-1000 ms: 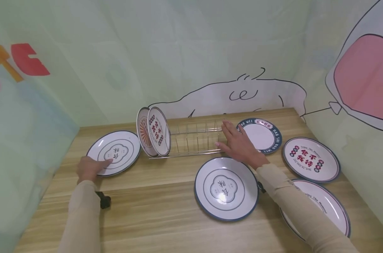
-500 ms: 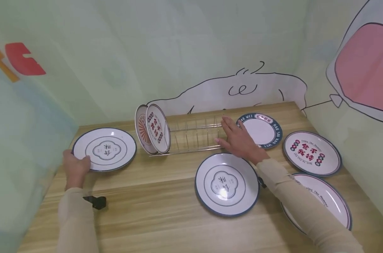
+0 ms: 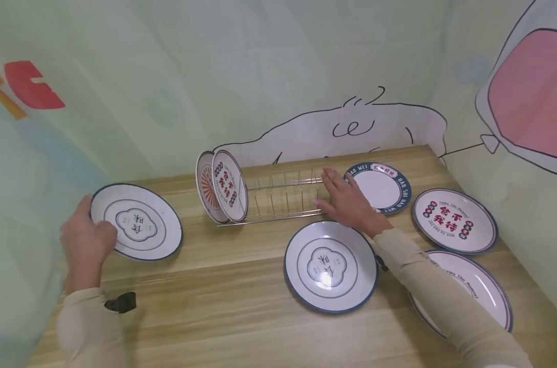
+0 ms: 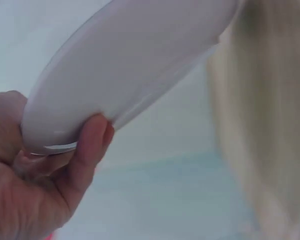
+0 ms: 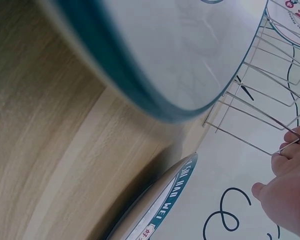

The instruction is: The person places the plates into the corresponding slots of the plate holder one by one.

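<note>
My left hand grips the left edge of a white plate with a dark blue rim. The plate is raised and tilted, its printed face showing in the head view. From below, the left wrist view shows its pale underside with the fingers and thumb around the rim. At the back of the table stands a wire dish rack. My right hand touches the rack's right end with extended fingers. Two plates stand upright in its left slots, a red-lettered one in front of a sunburst-patterned one.
Another white plate lies flat in front of the rack. Right of my right hand lies a teal-rimmed plate. Two red-and-blue-rimmed plates lie farther right, the nearer one partly under my right forearm. A printed cloth hangs behind the table.
My left hand has picked up the plate from the table, moved it left and tilted it. The right hand stays at the rack's end.
</note>
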The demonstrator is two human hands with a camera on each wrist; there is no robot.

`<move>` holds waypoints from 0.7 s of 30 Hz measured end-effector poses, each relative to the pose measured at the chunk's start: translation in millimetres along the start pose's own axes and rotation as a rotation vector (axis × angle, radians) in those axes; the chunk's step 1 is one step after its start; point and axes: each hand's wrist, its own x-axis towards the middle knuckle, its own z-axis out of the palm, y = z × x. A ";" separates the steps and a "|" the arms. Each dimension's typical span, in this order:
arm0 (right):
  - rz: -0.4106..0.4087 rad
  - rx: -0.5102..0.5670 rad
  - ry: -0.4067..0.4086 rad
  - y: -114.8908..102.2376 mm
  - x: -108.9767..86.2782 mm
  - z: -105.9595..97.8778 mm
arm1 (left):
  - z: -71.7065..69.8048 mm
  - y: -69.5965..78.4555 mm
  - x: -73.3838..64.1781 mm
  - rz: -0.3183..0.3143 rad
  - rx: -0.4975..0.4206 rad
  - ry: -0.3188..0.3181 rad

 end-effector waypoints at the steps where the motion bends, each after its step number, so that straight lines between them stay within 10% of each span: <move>1: -0.001 0.000 0.004 -0.4 -0.1 -0.2 | -5.5 4.6 -5.1 0.005 0.010 -0.001; 8: -0.005 -0.006 0.004 -1.5 -0.4 -0.9 | -33.4 27.7 -45.7 0.053 0.066 -0.016; 21: 0.001 -0.004 -0.004 -3.0 -1.3 -0.8 | -38.4 47.8 -105.7 0.225 0.145 -0.069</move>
